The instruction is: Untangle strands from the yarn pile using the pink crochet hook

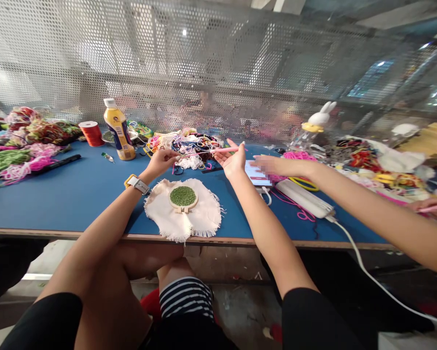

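My left hand, with a watch on its wrist, is raised over the table with thumb and fingertips pinched on a thin strand of yarn. The strand stretches toward the tip of a pink punch needle. My right hand holds that punch needle level, palm partly turned up and some fingers stretched out. Below and between my forearms lies a cream cloth with frayed edges. A small round embroidery hoop is clamped on it, around a patch of green loops.
Behind my hands is a heap of mixed yarn. A yellow drink bottle and red spool stand left. Another person's arm reaches in from the right over a phone, near a white power strip and its cable.
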`<state>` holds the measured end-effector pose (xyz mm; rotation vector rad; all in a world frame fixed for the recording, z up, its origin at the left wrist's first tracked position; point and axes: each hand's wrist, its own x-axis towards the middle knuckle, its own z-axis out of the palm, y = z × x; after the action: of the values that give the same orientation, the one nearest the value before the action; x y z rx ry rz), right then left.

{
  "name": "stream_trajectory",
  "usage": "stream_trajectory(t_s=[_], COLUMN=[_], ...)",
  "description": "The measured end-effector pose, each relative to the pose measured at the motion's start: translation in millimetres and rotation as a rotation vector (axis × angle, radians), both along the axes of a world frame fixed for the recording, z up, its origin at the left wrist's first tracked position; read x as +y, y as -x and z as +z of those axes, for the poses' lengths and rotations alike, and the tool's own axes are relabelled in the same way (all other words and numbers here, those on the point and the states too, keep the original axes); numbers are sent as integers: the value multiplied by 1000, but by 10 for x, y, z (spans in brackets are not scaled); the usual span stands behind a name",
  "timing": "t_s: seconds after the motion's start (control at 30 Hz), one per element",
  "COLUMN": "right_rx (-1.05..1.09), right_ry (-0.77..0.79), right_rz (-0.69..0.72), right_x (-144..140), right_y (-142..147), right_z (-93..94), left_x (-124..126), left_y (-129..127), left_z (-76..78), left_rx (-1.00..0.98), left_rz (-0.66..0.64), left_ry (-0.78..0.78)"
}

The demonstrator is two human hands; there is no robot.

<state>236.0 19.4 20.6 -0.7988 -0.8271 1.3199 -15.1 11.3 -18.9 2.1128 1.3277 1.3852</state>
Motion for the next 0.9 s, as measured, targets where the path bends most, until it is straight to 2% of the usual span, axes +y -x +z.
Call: stream_trajectory(t_s=[0.23,0.4,0.57,0.73,0.9], right_rx=[122,204,182,159,166], right_ry=[106,143,152,148,147], right_rz=[-65,-58,-99,-170,-264], right_x=[42,77,88,78,106], right_y=[-69,-89,-65,-28,-34], right_z=[5,-31,-67,-104,-124], left_x=[14,12,24,45,55], left_y=[23,21,38,59,76], left_z=[14,16,5,-18,-10], left_rx=[6,27,2,-45,3], left_rz=[9,6,-1,-82,-28], left_ry=[-4,12,40,114,53])
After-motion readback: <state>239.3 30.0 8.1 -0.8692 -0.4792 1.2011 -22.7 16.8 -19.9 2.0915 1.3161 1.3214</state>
